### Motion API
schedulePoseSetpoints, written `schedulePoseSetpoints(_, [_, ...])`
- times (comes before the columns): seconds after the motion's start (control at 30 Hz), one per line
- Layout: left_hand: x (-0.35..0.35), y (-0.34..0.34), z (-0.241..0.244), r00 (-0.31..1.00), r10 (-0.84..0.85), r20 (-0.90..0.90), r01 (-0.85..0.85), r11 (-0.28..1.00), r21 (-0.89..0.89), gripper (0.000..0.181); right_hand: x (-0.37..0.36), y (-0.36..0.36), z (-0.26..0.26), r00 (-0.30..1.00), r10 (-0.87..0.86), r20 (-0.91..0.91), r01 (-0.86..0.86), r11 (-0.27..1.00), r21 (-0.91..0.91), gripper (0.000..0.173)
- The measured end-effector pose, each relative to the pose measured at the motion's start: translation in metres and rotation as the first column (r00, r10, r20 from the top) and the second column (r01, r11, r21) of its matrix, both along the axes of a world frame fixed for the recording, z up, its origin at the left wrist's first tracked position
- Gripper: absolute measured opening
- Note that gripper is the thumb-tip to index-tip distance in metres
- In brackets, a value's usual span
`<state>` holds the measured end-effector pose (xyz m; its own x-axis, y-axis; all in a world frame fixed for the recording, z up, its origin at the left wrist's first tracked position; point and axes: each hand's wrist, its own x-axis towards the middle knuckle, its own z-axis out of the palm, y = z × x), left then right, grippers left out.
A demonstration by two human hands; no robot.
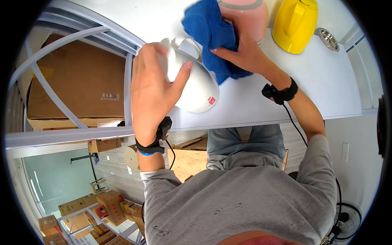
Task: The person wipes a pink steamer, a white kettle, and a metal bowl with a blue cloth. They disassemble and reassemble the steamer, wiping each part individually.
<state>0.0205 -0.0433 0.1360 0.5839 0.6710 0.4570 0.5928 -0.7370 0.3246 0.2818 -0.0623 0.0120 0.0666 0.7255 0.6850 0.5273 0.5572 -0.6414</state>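
My left hand [154,82] grips the upper part of a white jug [196,88], thumb along its side and the other fingers over the far end. The jug lies tilted near the table's front edge, a small red mark on its body towards me. Part of its top and handle is hidden by my fingers. In my right hand [245,55] is a bunched blue cloth [211,39], close beside the jug's right side; whether they touch I cannot tell. Just behind that hand stands a pink rounded container [255,21] with a grey rim, partly covered by the hand.
A yellow jug [295,27] stands at the back right of the white table [318,85], with a small steel bowl [329,39] beside it. Metal shelving bars [76,133] and a large cardboard box [76,79] border the left. A cable [291,119] hangs from my right wristband.
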Motion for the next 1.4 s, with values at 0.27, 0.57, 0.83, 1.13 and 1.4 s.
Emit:
schedulePoseSetpoints(0.27, [-0.013,0.017,-0.006,0.973,-0.215,0.078,0.212,0.976,0.052,0.053,-0.029,0.02,0.036,0.983,0.15,-0.103,-0.178,0.91,-0.373,0.088])
schedulePoseSetpoints(0.57, [-0.018,0.031,-0.009,0.952,-0.29,0.098,0.285,0.957,0.062,0.055,-0.01,0.012,-0.04,0.994,0.103,0.036,-0.074,0.877,-0.475,0.095])
schedulePoseSetpoints(0.83, [-0.016,0.029,-0.004,0.963,-0.266,0.036,0.262,0.961,0.09,0.066,-0.014,0.038,0.016,0.992,0.12,0.025,-0.116,0.986,-0.12,0.098])
schedulePoseSetpoints(1.13, [-0.015,0.026,-0.004,0.966,-0.258,0.016,0.254,0.957,0.142,0.069,-0.012,0.024,-0.042,0.938,0.121,-0.325,-0.295,0.77,-0.565,0.099])
schedulePoseSetpoints(1.4, [-0.015,0.028,-0.01,0.961,-0.247,0.123,0.226,0.961,0.16,0.065,-0.021,-0.001,-0.056,0.959,0.06,-0.278,-0.213,0.8,-0.561,0.092])
